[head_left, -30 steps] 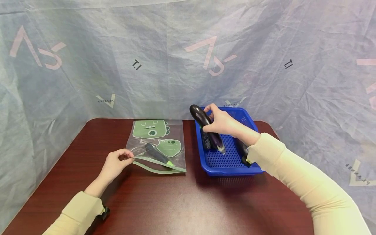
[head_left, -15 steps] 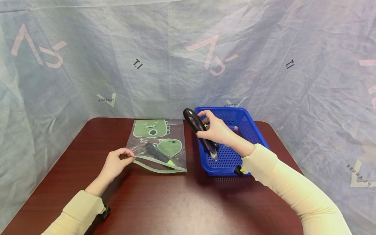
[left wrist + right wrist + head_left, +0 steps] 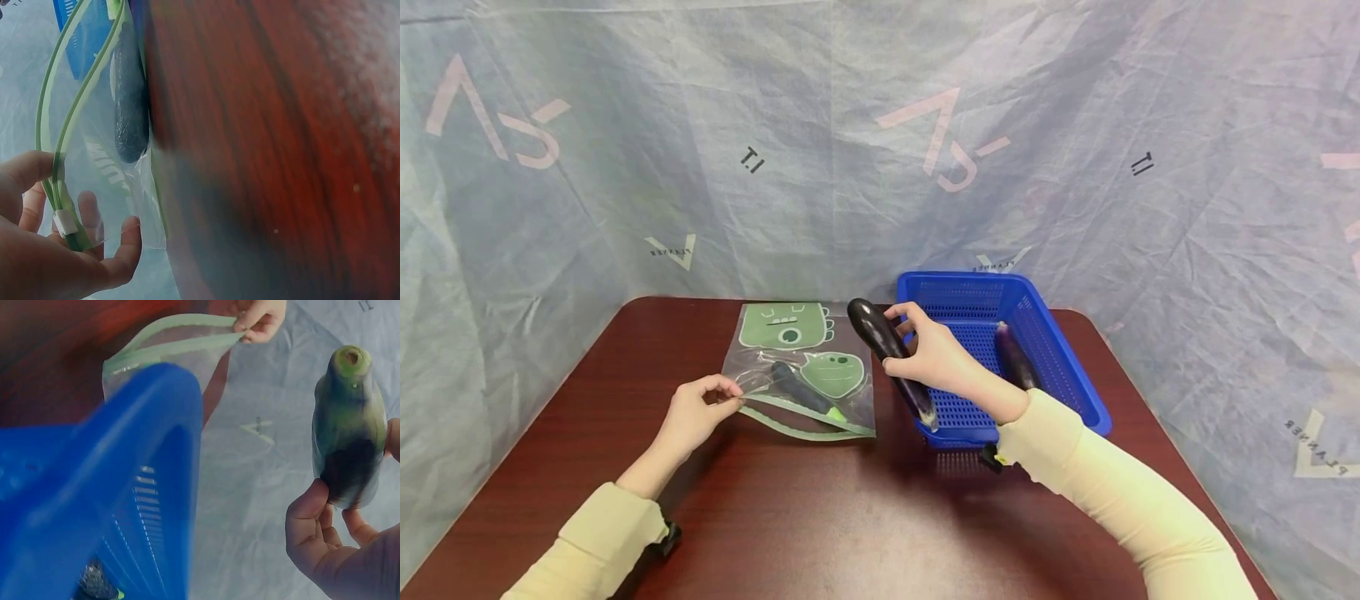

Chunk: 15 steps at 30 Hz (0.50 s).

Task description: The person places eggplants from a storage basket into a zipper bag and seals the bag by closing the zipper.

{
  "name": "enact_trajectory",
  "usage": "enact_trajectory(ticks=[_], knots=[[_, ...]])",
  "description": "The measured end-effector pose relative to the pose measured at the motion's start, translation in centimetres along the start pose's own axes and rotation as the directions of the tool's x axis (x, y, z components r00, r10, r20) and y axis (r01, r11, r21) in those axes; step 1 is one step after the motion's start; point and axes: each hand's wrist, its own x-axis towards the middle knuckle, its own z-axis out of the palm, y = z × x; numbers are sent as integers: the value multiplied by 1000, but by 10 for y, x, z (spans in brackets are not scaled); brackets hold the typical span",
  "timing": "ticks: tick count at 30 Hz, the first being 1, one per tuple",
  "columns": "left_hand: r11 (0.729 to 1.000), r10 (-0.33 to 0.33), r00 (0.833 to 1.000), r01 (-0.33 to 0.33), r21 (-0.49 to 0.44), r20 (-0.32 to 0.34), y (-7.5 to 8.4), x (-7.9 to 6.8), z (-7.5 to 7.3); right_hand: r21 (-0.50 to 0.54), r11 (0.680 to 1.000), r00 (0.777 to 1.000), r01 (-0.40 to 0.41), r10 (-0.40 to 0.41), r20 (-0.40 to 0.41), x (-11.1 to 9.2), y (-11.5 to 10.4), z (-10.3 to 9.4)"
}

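My left hand pinches the left corner of a clear zip bag with green cartoon prints. The bag's green-edged mouth gapes toward the near side, and a white slider sits by my fingers. Inside lies a dark, long, wrinkled vegetable with a bright green end. My right hand grips a glossy dark eggplant around its middle, thumb on the near side. It is tilted, stem end toward me, over the blue basket's left rim. The right wrist view shows its pale green stem end.
The blue perforated basket stands right of the bag. Another eggplant lies along its right side, and a dark bumpy thing with a green bit shows in it too. A grey printed cloth hangs behind the brown table.
My right hand has carried the eggplant left and nearer, from over the basket to its left rim. The left hand keeps its pinch on the bag.
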Motion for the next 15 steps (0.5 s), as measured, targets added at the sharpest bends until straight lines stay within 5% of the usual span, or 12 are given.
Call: enact_trajectory(ticks=[15], knots=[[1000, 1, 1000, -1, 9, 2, 6, 1, 0, 5, 994, 993, 109, -109, -43, -5, -1, 31]])
